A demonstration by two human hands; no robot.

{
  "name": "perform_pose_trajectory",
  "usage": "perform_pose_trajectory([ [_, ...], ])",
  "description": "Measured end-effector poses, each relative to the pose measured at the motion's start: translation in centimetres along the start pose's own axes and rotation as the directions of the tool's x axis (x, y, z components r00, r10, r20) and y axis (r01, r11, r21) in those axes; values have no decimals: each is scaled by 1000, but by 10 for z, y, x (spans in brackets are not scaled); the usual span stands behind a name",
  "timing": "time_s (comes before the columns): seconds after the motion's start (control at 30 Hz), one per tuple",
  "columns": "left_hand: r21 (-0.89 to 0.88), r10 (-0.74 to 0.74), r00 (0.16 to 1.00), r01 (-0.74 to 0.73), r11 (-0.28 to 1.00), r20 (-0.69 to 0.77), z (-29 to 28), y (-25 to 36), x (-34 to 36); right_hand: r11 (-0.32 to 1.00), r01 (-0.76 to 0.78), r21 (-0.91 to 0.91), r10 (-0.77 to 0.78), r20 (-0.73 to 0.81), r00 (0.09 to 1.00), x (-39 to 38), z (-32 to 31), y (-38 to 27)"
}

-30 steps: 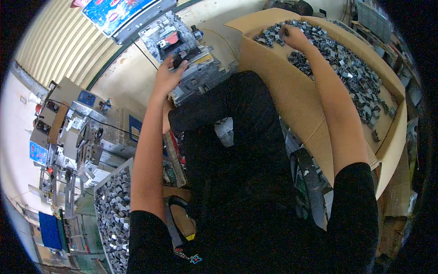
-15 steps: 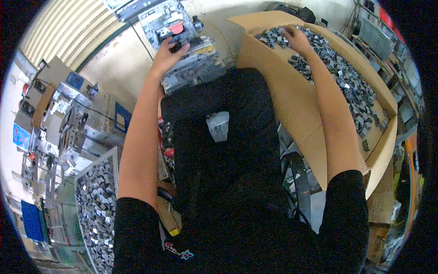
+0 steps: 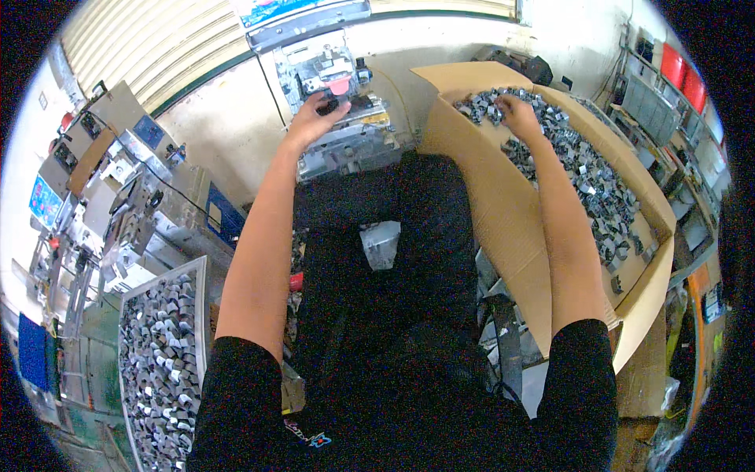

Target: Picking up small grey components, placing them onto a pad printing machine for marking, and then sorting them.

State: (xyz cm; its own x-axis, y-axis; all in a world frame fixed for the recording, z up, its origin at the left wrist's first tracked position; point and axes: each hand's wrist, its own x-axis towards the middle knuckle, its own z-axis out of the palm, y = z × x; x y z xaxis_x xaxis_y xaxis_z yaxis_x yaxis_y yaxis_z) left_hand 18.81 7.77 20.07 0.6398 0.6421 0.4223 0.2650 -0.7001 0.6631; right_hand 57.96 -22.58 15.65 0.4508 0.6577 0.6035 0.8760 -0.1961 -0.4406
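My left hand (image 3: 317,121) is up at a machine (image 3: 330,61) with a pinkish-red pad (image 3: 339,85). Its thumb and fingers curl around a small dark part (image 3: 331,105) just below the pad. My right hand (image 3: 520,118) reaches into a large open cardboard box (image 3: 489,216) on the right. Many small, bent, grey-black metal pieces (image 3: 591,169) lie inside the box. The fingers of this hand are drawn together beside the far pieces; what is between them is too small to make out.
On the left a shallow tray (image 3: 203,311) is full of similar curved metal pieces. Beyond it stand grey machines (image 3: 169,228). A black covered surface (image 3: 381,189) extends between my arms. Shelving (image 3: 649,110) with clutter lines the right side, and a roller shutter (image 3: 161,47) the back left.
The view has tilted up, so the machine and box sit lower in it. My left hand stays at the machine under the pad. My right hand remains over the far pieces, its fingers drawn closer together.
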Motion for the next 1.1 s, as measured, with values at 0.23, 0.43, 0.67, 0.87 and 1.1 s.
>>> perform_pose_trajectory([
  [0.23,-136,40,998,-32,990,53,12,13,-6,989,-115,-92,95,-201,975,-5,-10,8],
  [0.43,-71,72,996,-69,995,47,-6,3,-9,969,-119,-215,19,-417,909,0,-13,-17],
  [0.67,5,15,999,-15,1000,46,-3,20,-16,972,-148,-184,45,-474,880,-5,-14,-9],
  [0.87,134,-22,1000,23,991,-10,1,7,-2,984,-51,-169,-21,-396,918,2,-15,-10],
  [1.1,114,48,997,-41,993,-54,12,-8,5,987,111,115,-70,-311,948,26,-6,-80],
])
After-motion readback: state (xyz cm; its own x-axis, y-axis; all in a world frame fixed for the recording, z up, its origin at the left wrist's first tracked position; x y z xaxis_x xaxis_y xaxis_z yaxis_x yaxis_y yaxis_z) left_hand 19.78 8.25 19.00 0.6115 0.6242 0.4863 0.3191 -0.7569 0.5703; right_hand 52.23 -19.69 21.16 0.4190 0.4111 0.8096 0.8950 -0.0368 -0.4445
